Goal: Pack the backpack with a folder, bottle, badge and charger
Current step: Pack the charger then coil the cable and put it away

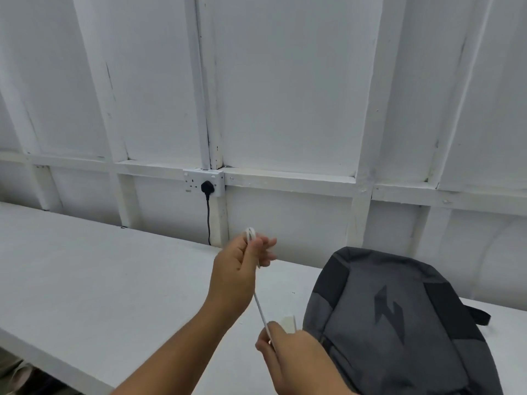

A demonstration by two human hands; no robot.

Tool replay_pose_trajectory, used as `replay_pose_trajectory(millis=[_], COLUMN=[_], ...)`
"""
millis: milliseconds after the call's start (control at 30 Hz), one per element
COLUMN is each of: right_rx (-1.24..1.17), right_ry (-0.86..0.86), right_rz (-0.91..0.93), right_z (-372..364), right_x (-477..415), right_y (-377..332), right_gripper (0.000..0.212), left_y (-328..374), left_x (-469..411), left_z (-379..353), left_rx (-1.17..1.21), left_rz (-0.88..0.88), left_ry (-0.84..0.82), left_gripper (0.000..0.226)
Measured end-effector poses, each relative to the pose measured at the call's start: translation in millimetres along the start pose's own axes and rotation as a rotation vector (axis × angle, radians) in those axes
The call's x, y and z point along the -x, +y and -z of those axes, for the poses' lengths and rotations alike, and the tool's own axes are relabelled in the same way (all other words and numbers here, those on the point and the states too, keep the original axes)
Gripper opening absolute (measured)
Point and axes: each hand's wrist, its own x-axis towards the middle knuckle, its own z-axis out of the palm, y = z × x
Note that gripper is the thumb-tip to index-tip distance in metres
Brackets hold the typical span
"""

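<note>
- White table (85, 280) under a panelled wall (285, 95); grey backpack (399, 323) lies at our right.
- Left hand (242, 269) pinches charger cable (261, 309) loops, right hand (291, 354) grips its tail; we judge we're coiling; next, stow it inside.

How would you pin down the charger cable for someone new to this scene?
Start at the grey backpack lying on the white table. Just left of it, the charger cable runs straight between the left hand, higher up, and the right hand. It is thin and white, unlike the black cord hanging from the wall socket.
</note>
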Motion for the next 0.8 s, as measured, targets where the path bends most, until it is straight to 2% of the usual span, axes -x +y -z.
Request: replay_pose_trajectory(millis=[67, 100, 167, 233, 267, 367, 433, 500, 633, 733, 800], right_rx=[0.095, 0.199, 0.289, 0.201, 0.153, 0.232, 0.276, 0.253, 0.063, -0.115, -0.176], right_ry=[0.056, 0.097, 0.187, 0.092, 0.046, -0.006, -0.005, 0.030, 0.009, -0.045, -0.036], right_rz=[0.108, 0.193, 0.303, 0.304, 0.284, 0.346, 0.375, 0.354, 0.212, 0.055, -0.003], right_z=[12.2, 17.9, 38.9, 63.4, 73.2, 83.2, 74.9, 58.1, 11.1, -15.4, -23.9], right_x=[-0.8, -4.3, -14.7, -27.5, -34.3, -53.4, -58.3, -57.6, -45.6, -28.3, -20.1], right_y=[1.0, 5.7, 10.7, 17.8, 23.8, 39.1, 43.2, 46.1, 37.2, 21.3, 12.1], right_gripper=[0.033, 0.036, 0.036, 0.036, 0.037, 0.040, 0.049, 0.054, 0.030, 0.024, 0.025], left_y=[-18.7, -24.4, -28.3, -29.5, -26.2, -14.5, -7.8, 0.5, 27.7, 42.1, 39.8], left_x=[5.7, 7.6, 10.7, 17.2, 22.6, 42.3, 48.8, 49.9, 46.6, 28.2, 16.6], left_z=[2.8, 4.6, 13.0, 23.8, 27.9, 30.8, 34.3, 41.8, 38.7, 34.4, 28.5], left_rx=[-0.400, -0.496, -0.367, -0.173, -0.142, -0.189, -0.110, 0.129, 0.710, 0.963, 0.926], left_rz=[-0.176, -0.193, -0.030, 0.153, 0.199, 0.248, 0.318, 0.411, 0.550, 0.470, 0.386], left_ry=[-0.181, -0.289, -0.428, -0.490, -0.542, -0.705, -0.650, -0.540, -0.282, -0.092, 0.006], left_gripper=[0.036, 0.035, 0.038, 0.049, 0.052, 0.050, 0.046, 0.039, 0.033, 0.031, 0.028])
